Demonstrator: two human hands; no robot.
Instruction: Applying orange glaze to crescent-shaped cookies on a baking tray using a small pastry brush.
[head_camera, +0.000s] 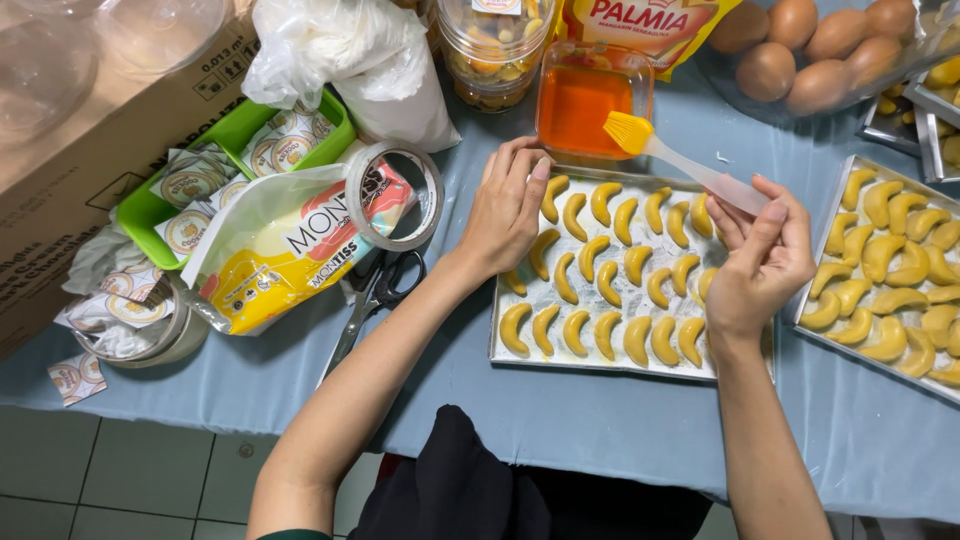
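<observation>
A metal baking tray (600, 366) lies in front of me with several crescent-shaped yellow cookies (609, 283) in rows. My left hand (508, 210) rests on the tray's upper left corner, fingers spread, touching the rim by the cookies. My right hand (762, 258) grips the clear handle of a pastry brush (680, 160). The brush's yellow bristles (629, 131) hang at the edge of a square container of orange liquid (590, 100), just behind the tray.
A second tray of crescent cookies (893, 270) sits at right. Behind are eggs in a clear bag (815, 50), a plastic jar (495, 45) and a white bag (350, 60). Left: tape roll (394, 195), scissors (375, 295), green basket (235, 150), cardboard box (90, 150).
</observation>
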